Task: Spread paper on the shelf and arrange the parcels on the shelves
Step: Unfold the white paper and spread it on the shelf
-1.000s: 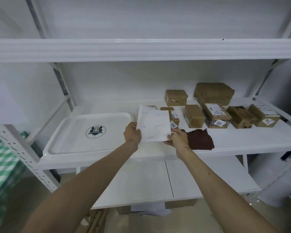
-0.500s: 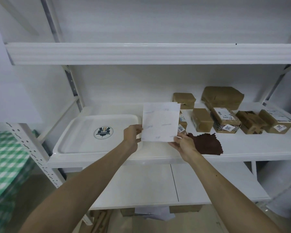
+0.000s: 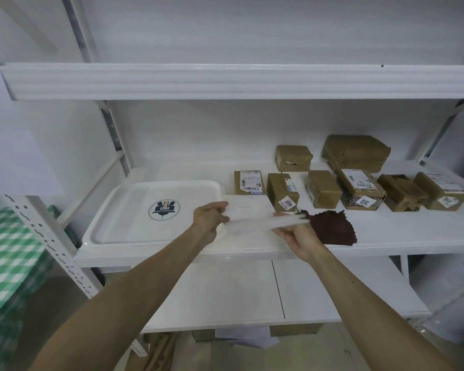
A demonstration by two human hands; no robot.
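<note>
White metal shelving (image 3: 225, 81) faced us. We pinched the thin white paper sheet (image 3: 249, 210) in our left hand (image 3: 208, 220) and right hand (image 3: 296, 236), nearly flat and low over the middle board (image 3: 402, 236), not yet laid. Beyond, brown taped cardboard parcels (image 3: 323, 188) sat loosely grouped; arranging was left, we judged.

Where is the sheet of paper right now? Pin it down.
Head view, centre: the paper is held over the middle shelf, left hand on its left edge, right hand on its right, between the white tray and the dark brown scrap.
</note>
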